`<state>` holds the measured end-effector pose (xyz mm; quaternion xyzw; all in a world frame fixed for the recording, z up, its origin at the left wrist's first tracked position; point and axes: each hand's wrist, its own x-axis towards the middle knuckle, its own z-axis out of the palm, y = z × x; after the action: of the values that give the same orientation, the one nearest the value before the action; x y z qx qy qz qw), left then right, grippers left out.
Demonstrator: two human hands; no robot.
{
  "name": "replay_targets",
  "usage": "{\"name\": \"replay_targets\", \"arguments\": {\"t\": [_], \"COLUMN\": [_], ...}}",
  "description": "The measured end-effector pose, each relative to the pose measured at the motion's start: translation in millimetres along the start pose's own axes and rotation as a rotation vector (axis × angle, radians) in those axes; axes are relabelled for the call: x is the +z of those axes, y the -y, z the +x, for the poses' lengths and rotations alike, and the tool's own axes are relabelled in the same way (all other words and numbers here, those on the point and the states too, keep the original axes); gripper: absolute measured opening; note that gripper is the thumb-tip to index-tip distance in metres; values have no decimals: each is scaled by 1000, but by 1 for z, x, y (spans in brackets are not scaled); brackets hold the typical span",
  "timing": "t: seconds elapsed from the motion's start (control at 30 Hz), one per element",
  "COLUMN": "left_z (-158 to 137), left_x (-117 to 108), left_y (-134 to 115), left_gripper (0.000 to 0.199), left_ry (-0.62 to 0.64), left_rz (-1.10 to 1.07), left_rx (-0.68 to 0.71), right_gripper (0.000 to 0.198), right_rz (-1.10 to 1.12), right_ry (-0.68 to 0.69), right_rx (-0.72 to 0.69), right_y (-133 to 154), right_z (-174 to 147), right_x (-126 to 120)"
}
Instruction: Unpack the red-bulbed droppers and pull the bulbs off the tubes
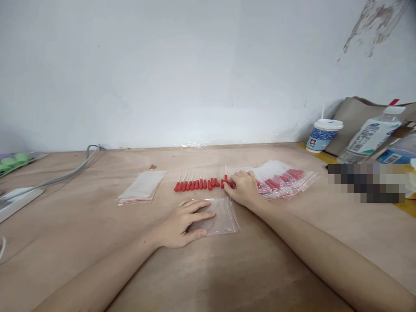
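Note:
My left hand [183,223] lies flat with spread fingers on a clear zip bag [222,216], whose red-lined opening faces right. Just beyond the bag runs a row of glass droppers [196,185] with red rubber bulbs, their thin tubes pointing at the wall. At the row's right end, my right hand [242,186] has its fingers closed around a dropper [226,177]; the fingers partly hide it and its neighbours. Beside that hand, a fanned pile of zip bags with red-bulbed droppers inside [279,180] reaches to the right.
A stack of flat zip bags [143,186] lies left of the row. At the right stand a paper cup with straw [320,136], a plastic bottle [370,134] and a grey-brown bag [347,117]. Grey cables [71,173] and green items in a tray [14,162] are at left.

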<state>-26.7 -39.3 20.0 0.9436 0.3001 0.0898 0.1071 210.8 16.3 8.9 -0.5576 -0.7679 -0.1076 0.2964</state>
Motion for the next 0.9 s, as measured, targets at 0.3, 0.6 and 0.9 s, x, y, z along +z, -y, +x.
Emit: {"name": "replay_targets", "arguments": {"t": [0.3, 0.6, 0.9], "left_z": [0, -1, 6], "left_x": [1, 0, 0], "left_y": [1, 0, 0], "left_gripper": [46, 46, 41], "left_ry": [10, 1, -166], "left_rz": [8, 5, -362], "left_rx": [-2, -3, -206], "right_gripper": [23, 26, 25], "right_rz": [75, 491, 531], "right_ry": [23, 193, 260], "right_rx": [70, -384, -437], "right_y": [1, -2, -4], "right_z": [-2, -46, -68], "right_x": [-7, -44, -38]}}
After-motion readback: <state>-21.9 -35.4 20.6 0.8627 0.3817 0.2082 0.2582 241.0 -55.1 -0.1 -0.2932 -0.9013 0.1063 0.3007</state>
